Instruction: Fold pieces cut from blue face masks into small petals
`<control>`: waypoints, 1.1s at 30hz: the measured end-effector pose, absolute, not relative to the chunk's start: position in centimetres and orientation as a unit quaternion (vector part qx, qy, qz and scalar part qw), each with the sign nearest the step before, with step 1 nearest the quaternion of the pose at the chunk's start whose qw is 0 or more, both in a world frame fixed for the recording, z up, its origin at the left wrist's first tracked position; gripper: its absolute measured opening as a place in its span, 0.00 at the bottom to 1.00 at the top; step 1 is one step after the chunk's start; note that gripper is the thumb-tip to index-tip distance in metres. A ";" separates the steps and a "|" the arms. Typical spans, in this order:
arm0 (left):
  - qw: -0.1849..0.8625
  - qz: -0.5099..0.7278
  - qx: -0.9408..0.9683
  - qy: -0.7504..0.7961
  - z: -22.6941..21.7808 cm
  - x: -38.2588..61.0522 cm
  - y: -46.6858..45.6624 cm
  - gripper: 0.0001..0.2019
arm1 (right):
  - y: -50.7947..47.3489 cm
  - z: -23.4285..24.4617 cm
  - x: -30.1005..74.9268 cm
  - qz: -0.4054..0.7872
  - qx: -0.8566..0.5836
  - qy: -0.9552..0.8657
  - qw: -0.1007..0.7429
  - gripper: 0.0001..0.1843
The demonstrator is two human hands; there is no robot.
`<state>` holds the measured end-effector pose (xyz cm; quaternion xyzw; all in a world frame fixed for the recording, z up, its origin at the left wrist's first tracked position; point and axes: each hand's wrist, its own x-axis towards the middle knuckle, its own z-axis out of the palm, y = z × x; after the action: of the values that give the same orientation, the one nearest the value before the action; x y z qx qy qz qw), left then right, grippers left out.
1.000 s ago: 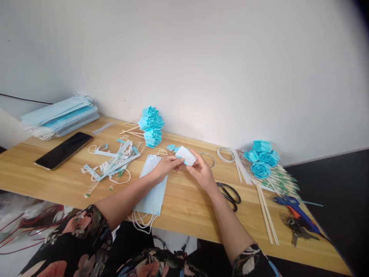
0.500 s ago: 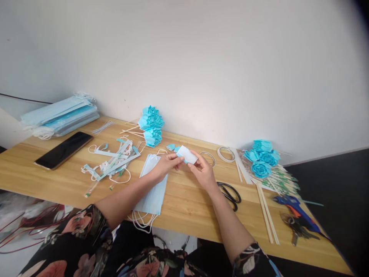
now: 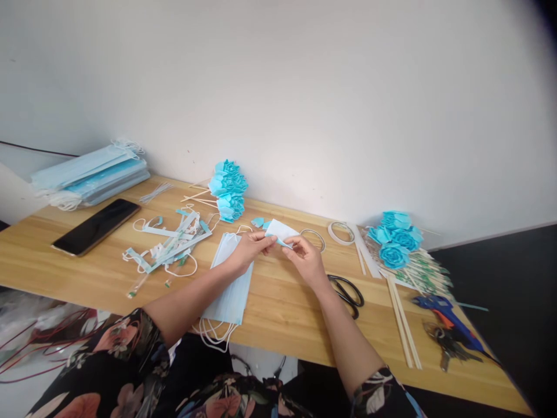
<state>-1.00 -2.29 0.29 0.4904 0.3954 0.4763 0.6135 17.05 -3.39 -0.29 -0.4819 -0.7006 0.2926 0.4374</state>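
**Small white sheet piece with a light-blue edge [image 3: 281,229] pinched between left hand [image 3: 251,251] and right hand [image 3: 307,260]**

The piece is held out in front of the person, above the pale wood-grain table [image 3: 287,313], white face up. The left hand is nearly closed, its thumb pressing the piece's near left corner by the blue edge. The right hand grips the other end between thumb and bent fingers; the fingertips behind the piece are hidden. Just beyond lie light-blue cut scraps [image 3: 257,222]. A pale-blue pleated face mask with white ear loops [image 3: 232,293] lies under the left forearm, partly covered by it. Scissors with black looped handles [image 3: 349,299] lie beside the right wrist.
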 end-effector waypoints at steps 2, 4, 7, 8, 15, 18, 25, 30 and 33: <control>0.615 0.472 0.492 0.397 0.2 -1.0 -2.3 0.19 | -3.4 -0.4 17.1 0.288 -0.488 -0.696 0.441 0.09; 0.616 0.469 0.494 0.396 0.1 -0.9 -2.3 0.19 | -3.4 -0.3 17.1 0.285 -0.489 -0.696 0.443 0.08; 0.618 0.466 0.496 0.393 -0.1 -0.8 -2.3 0.18 | -3.5 -0.1 17.0 0.278 -0.484 -0.701 0.444 0.07; 0.619 0.465 0.497 0.392 -0.1 -0.8 -2.3 0.18 | -3.5 0.0 17.0 0.277 -0.483 -0.701 0.445 0.06; 0.623 0.462 0.502 0.383 -0.2 -0.7 -2.3 0.17 | -3.6 0.2 16.9 0.289 -0.484 -0.693 0.448 0.06; 0.622 0.460 0.500 0.388 0.0 -0.7 -2.4 0.17 | -3.6 0.1 17.0 0.285 -0.480 -0.696 0.451 0.06; 0.597 0.472 0.505 0.408 -0.1 -0.7 -2.3 0.18 | -3.5 -0.3 16.9 0.327 -0.494 -0.663 0.458 0.10; 0.561 0.463 0.546 0.415 -0.3 -0.6 -2.3 0.16 | -3.4 -0.3 16.8 0.397 -0.471 -0.647 0.449 0.31; 0.566 0.451 0.558 0.406 -0.2 -0.6 -2.4 0.16 | -3.4 -0.5 16.8 0.389 -0.463 -0.666 0.436 0.29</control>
<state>-0.56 -2.45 -0.19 0.5582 0.4060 0.4512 0.5657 16.85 -3.38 -0.52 -0.4635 -0.6660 0.3894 0.4358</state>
